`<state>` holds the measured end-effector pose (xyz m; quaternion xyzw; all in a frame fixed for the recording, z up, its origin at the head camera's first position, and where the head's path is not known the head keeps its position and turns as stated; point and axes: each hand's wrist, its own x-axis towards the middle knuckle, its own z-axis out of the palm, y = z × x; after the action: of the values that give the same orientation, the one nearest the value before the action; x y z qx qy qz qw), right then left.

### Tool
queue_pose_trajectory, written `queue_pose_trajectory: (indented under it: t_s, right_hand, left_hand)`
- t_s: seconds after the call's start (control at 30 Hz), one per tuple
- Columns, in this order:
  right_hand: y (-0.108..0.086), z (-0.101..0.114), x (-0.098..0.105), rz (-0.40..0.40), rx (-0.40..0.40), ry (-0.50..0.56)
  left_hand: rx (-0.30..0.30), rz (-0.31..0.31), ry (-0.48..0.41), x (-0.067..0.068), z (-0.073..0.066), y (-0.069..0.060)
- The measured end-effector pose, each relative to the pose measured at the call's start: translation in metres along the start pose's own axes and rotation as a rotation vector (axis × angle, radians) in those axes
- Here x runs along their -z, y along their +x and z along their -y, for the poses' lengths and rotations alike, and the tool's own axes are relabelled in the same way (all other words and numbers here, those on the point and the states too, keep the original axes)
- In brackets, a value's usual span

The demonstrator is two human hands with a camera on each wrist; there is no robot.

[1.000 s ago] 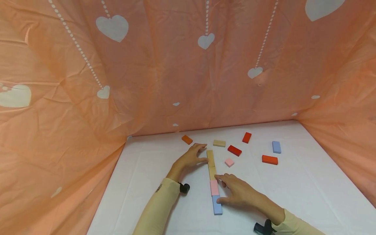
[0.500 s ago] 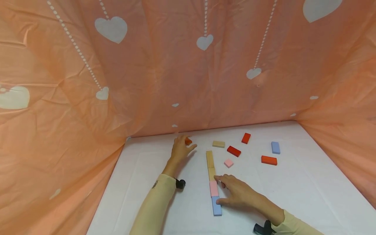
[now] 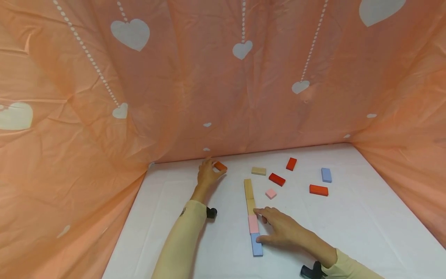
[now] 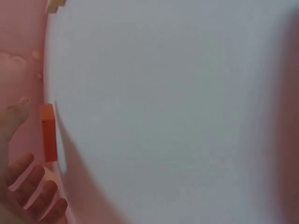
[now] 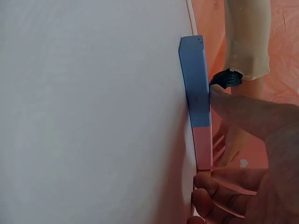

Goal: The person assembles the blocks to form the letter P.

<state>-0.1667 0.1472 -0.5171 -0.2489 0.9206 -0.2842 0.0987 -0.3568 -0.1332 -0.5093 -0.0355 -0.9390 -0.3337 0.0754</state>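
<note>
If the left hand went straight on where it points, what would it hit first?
The left hand would probably meet the orange block, lying between its thumb and fingers; whether they touch is unclear.

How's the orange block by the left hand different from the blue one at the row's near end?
The orange block lies apart from other blocks; the blue block touches a pink one. The orange block slants; the blue block points nearly straight ahead. Both are oblong and lie on the white table.
</note>
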Motion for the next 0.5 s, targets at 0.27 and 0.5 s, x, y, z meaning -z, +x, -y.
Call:
queue_pose_trajectory:
  t_s: [0.27,0.5]
  right_hand:
    - [0.000,-0.001,-0.002,0.006,-0.003,-0.002]
    - [0.000,-0.001,0.000,0.002,-0.007,-0.007]
  left_hand:
    - [0.049,0.035,0.022,-0.006,0.012,0.004]
    - [0.063,0.043,0.029,-0.005,0.008,0.006]
